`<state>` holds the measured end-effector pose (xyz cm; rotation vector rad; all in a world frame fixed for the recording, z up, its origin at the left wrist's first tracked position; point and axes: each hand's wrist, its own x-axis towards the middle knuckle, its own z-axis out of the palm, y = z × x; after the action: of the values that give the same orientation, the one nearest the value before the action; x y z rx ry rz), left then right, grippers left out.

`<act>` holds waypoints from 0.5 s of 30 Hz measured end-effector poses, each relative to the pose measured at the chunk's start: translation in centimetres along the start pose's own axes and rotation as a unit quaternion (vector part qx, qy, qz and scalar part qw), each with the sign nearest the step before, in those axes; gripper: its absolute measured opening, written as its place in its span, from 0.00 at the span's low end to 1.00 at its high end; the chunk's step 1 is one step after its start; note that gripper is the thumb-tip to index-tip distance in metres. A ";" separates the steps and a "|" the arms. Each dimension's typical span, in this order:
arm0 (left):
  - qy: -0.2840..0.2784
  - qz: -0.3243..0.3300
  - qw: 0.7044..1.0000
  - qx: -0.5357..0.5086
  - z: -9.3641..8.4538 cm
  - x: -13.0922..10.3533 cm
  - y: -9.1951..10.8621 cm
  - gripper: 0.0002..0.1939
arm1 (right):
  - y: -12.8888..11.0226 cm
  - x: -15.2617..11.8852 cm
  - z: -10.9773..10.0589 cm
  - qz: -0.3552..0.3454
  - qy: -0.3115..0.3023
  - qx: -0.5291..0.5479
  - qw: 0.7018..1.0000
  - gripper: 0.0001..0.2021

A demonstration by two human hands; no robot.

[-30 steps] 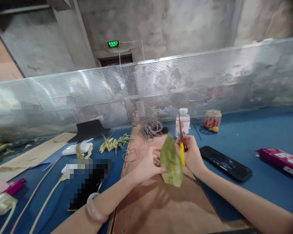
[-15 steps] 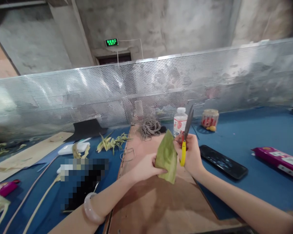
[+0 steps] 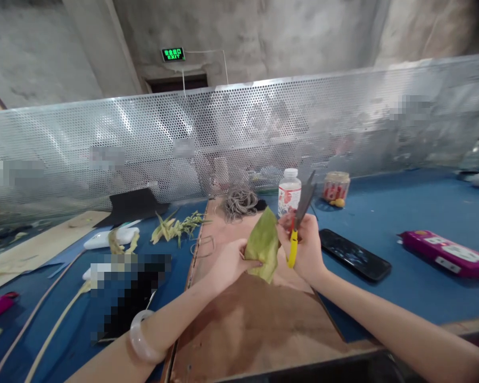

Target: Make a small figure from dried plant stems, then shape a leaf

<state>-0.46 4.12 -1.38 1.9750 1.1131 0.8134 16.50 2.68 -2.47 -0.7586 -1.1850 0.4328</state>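
A broad green leaf [image 3: 262,244], like a corn husk, stands upright over the wooden board, its pointed tip up. My left hand [image 3: 233,261] pinches its lower left side, thumb across the front. Yellow-and-red-handled scissors [image 3: 303,207] are in my right hand [image 3: 306,244], just right of the leaf. Their dark blades point up and away from me, with the tips slightly apart. The fingers of my right hand come close to the leaf's right edge; whether they touch it, I cannot tell.
Behind my hands lie a coil of grey cord [image 3: 240,205] and a white-capped bottle [image 3: 289,192]. A jar [image 3: 336,186], a black phone [image 3: 355,254] and a purple packet [image 3: 447,254] are to the right. Leaf scraps [image 3: 178,227] and cables lie left. A perforated metal screen [image 3: 239,127] stands behind.
The view has shifted, so the whole scene sits a little further left and higher. The leaf now shows its face more broadly, and the scissor blades look slightly further apart. Both hands keep their holds.
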 end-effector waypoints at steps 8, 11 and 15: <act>0.042 0.024 0.998 0.027 -0.4 0.0 -0.2 0.13 | 0.1 0.6 -0.4 0.002 0.005 -0.017 1.000 0.14; 0.054 0.028 0.998 -0.013 -0.7 0.2 -0.4 0.12 | -0.1 0.6 -0.4 0.010 -0.006 -0.013 1.000 0.15; 0.103 0.000 0.990 -0.095 -1.7 0.9 -0.6 0.11 | -0.1 1.0 -0.9 0.036 -0.013 -0.010 0.999 0.15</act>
<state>-1.72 5.60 -0.76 1.7628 1.1062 1.1016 17.67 3.02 -1.93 -0.8171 -1.1913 0.4913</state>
